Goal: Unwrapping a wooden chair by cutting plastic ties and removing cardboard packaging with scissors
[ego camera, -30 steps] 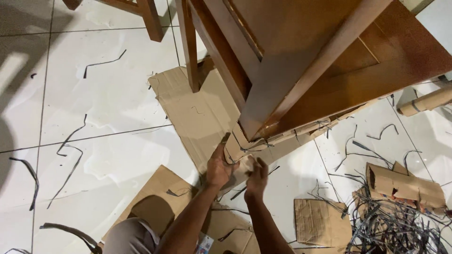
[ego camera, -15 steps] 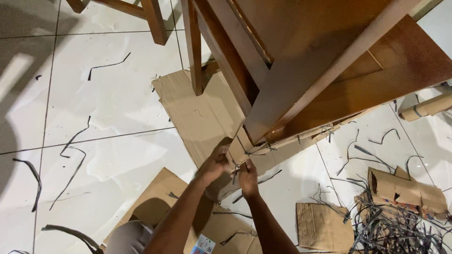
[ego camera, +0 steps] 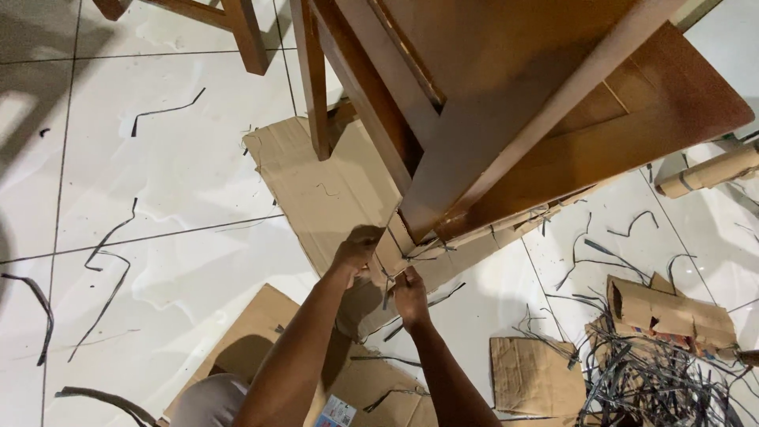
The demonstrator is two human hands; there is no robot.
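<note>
Both hands, left [ego camera: 355, 251] and right [ego camera: 410, 294], clamped on creased brown cardboard wrapping [ego camera: 393, 255] at a dark wooden furniture corner [ego camera: 423, 213]. Torn, crumpled edges. Black plastic straps [ego camera: 656, 379] heaped well right of them.

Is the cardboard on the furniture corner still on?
Still on: cardboard wrap hugs the wooden furniture corner, both hands gripping it, left hand, right hand.

Furniture frame [ego camera: 506, 119] is stained brown wood, smooth with a soft satin sheen. The cardboard wrap [ego camera: 332, 190] under it is plain matt brown corrugated stuff, torn rough at the edges. Floor tiles [ego camera: 158, 182] are glossy white ceramic. Black strapping scraps [ego camera: 656, 379] look like shiny plastic.
</note>
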